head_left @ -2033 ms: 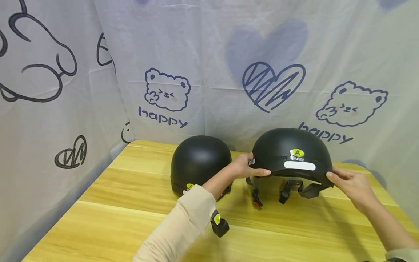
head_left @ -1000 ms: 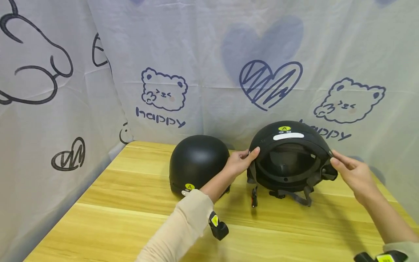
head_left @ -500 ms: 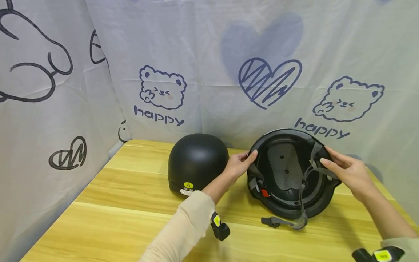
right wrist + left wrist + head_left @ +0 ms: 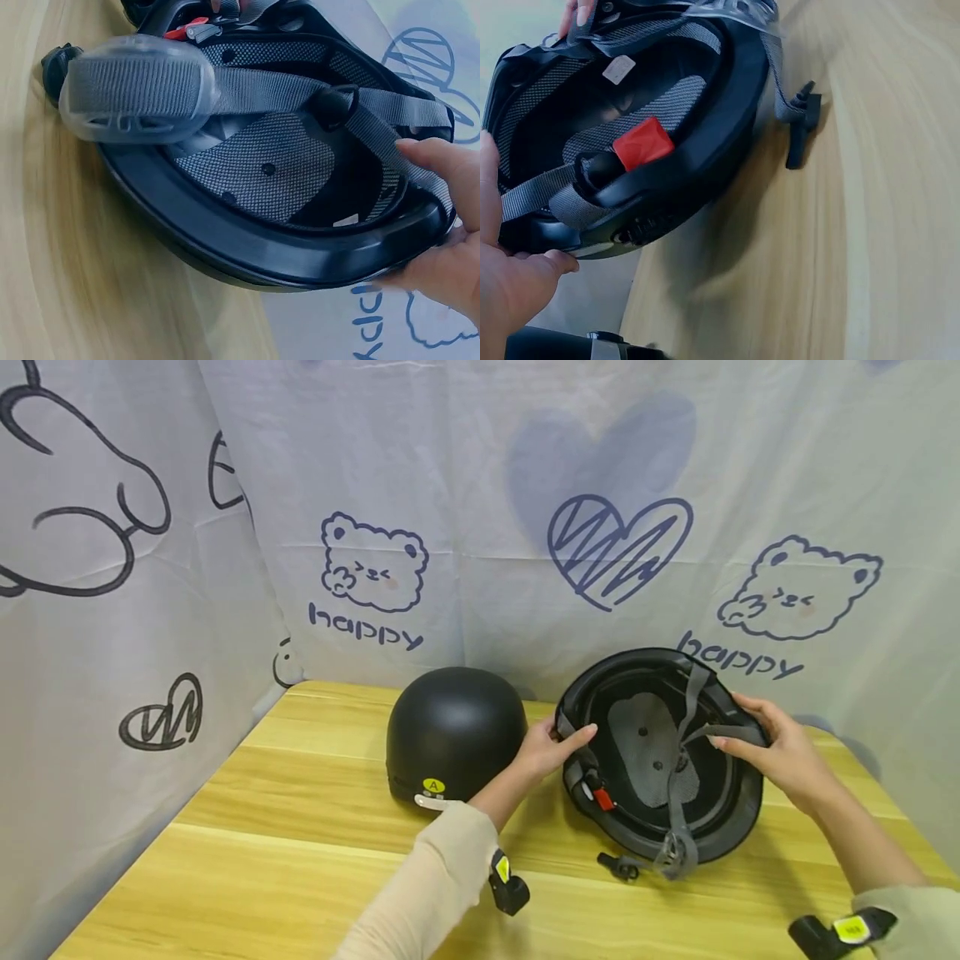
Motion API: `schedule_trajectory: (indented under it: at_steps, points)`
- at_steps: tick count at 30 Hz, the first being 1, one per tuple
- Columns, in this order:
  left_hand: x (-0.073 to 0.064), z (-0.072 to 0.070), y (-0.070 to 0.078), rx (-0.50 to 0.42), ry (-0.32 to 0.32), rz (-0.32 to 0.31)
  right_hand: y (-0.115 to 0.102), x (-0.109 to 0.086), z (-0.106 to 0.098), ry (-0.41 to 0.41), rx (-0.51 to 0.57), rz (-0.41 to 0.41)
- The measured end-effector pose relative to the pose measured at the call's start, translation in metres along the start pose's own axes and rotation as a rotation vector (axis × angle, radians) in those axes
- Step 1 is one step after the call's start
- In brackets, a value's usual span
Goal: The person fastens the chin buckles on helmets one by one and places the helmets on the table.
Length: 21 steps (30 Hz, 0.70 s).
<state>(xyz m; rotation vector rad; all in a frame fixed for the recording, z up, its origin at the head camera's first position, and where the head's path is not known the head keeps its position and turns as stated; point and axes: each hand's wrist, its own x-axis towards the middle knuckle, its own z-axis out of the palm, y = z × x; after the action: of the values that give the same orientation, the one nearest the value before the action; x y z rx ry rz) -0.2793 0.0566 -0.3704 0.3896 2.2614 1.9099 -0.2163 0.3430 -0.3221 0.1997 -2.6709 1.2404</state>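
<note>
A black helmet (image 4: 727,831) is tipped so its padded inside faces the head camera. My left hand (image 4: 543,750) grips its left rim, thumb over the edge; my right hand (image 4: 787,756) grips the right rim, thumb on a grey strap. In the left wrist view a red buckle piece (image 4: 643,142) sits inside the rim. The chin strap hangs over the lower rim with a clear plastic chin cup (image 4: 139,90), and a black clip (image 4: 618,865) dangles at its end. Left of it a second black helmet (image 4: 456,735) stands dome up, close to my left hand.
The wooden table (image 4: 247,860) has light yellow grain. A white curtain (image 4: 495,460) printed with hearts and bears hangs right behind it, and another printed cloth (image 4: 90,677) hangs along the left. Black wrist cameras (image 4: 508,883) are strapped at both sleeves.
The right helmet has been turned from dome showing, label forward, to inside showing. Both hands have kept hold of its rim. The left helmet stays where it was.
</note>
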Motion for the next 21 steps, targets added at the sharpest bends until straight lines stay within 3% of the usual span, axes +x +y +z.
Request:
schedule_trajectory:
  at_steps: [4, 10, 13, 15, 21]
  points:
    - [-0.002, 0.0, -0.004, 0.044, -0.018, 0.058, 0.008, 0.003, 0.001, 0.0, 0.033, -0.059]
    - [-0.015, 0.008, -0.011, 0.244, 0.123, 0.198, 0.003, 0.009, 0.004, 0.021, -0.016, -0.046]
    - [-0.021, 0.009, -0.018, 0.384, 0.167, 0.369, 0.002, 0.01, 0.007, 0.072, 0.006, -0.013]
    - [-0.024, 0.009, -0.023, 0.502, 0.165, 0.521, 0.002, 0.01, 0.009, 0.115, 0.028, 0.005]
    - [-0.026, 0.006, -0.027, 0.819, 0.065, 0.992, 0.002, 0.012, 0.009, 0.161, 0.04, 0.047]
